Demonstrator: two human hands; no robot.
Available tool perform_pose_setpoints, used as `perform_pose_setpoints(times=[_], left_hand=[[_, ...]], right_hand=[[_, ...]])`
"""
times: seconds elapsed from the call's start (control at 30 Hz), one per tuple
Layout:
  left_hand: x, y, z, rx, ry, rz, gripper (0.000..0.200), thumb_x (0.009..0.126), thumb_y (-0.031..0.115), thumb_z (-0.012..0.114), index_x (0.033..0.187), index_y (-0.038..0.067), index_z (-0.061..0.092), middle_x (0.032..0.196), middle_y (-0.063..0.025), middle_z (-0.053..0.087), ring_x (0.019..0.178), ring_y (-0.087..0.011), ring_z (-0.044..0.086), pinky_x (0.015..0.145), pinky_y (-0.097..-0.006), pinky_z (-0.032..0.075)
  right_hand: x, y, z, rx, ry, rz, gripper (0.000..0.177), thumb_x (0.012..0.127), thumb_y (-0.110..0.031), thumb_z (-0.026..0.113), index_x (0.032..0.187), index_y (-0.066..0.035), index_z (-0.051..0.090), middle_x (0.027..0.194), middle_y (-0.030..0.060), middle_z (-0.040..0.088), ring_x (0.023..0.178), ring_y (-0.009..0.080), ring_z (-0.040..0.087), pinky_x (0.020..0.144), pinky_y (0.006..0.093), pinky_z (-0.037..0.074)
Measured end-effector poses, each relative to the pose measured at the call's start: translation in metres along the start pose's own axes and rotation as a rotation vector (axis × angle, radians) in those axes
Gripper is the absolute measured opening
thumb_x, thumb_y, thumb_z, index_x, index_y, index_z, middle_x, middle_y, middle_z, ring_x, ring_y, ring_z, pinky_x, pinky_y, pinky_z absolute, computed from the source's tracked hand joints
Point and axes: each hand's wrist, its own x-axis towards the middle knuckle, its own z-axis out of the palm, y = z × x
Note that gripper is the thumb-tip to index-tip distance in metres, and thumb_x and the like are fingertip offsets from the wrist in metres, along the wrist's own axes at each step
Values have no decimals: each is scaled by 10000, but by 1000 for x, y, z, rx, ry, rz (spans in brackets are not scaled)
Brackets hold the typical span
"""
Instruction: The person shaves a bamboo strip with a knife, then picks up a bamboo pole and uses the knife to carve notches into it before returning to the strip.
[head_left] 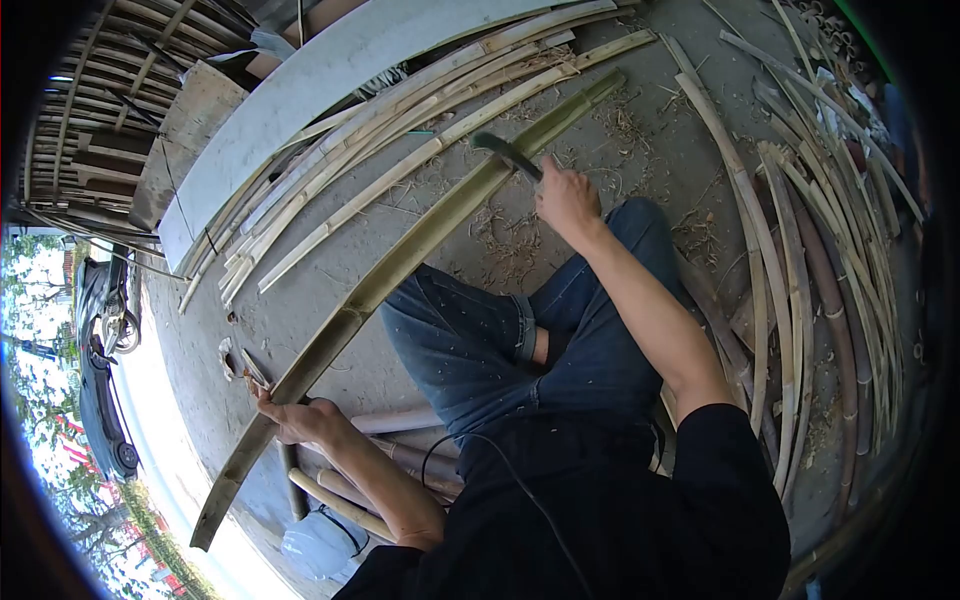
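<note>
A long split bamboo half [405,258], hollow face up, slants across my lap from lower left to upper right. My left hand [305,418] is wrapped round its lower part, with the thumb and fingers at its edges. My right hand [569,203] grips a knife [508,151] with a short, broad, dark blade. The blade overlaps the upper part of the bamboo. My crossed legs in jeans [465,340] lie beneath and beside the bamboo's middle.
Split bamboo strips [450,135] lie beyond the bamboo half. More strips and poles [790,290] are piled on the right. Shavings [510,240] litter the concrete floor. A clear plastic container [318,542] sits at lower left; a motorbike [122,325] and car [100,400] stand outside.
</note>
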Motion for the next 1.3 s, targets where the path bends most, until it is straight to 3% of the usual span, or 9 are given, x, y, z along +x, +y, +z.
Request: perform_pose_setpoints(times=[0.17,0.37,0.5,0.6,0.67,0.87,1.0,1.07,1.3], left_hand=[[-14,1,2,1,67,15,293,911,290,657,1010,15,635,1142,-170,575,985,-245,594,892,-396,519],[-7,8,3,134,-6,91,334,882,233,696,1057,-38,609,1086,-152,627,1001,-224,612,847,-347,549],[9,7,1,-8,-83,8,355,930,266,645,1170,7,615,1130,-145,627,1071,-228,603,966,-362,489],[-14,-11,14,-20,16,-11,342,804,119,772,1064,-21,597,1061,-108,624,954,-194,611,874,-331,530],[-6,-29,9,-33,2,-62,364,805,126,774,1077,-27,586,1071,-113,613,955,-198,606,874,-334,528],[-36,5,35,-39,45,-134,468,794,205,780,1098,-57,539,1109,-126,571,944,-234,589,822,-363,539],[-7,11,16,-106,117,-46,293,821,161,718,961,-73,612,1040,-152,596,891,-234,623,725,-374,564],[-12,32,10,-95,115,-17,284,820,169,705,950,-70,626,1023,-149,595,879,-232,624,710,-368,563],[-25,48,12,-126,94,3,132,818,173,645,810,68,566,878,-49,521,825,-166,537,755,-317,477]], right_hand=[[55,74,-38,-107,-110,364,384,871,-168,681,1208,-13,576,1009,203,709,1038,369,680,882,465,551],[-54,-42,-50,153,46,-328,383,790,-161,728,1101,3,574,892,182,700,858,392,702,771,464,569],[2,-9,-6,107,1,-110,331,782,-138,733,1070,-38,605,871,171,716,862,388,707,755,484,569],[44,0,-7,-29,39,-131,305,776,-125,733,1051,-45,629,910,190,719,882,388,708,762,476,570],[50,-5,-20,-112,-159,-35,287,785,-107,714,1055,-40,643,931,197,719,902,384,708,774,478,569],[28,-32,-22,-99,-104,52,314,838,-62,642,1151,-41,634,1016,206,712,1011,371,697,818,454,587],[2,-37,-31,-140,-119,-120,315,781,-55,676,1092,-17,646,1016,231,710,972,413,696,809,506,567],[42,8,-43,-180,-110,139,297,823,-76,671,1115,-28,650,1027,189,719,993,367,700,830,451,583],[-10,-18,-54,-66,-190,-79,397,732,-154,702,1105,-22,667,1018,236,707,981,417,678,886,486,540]])
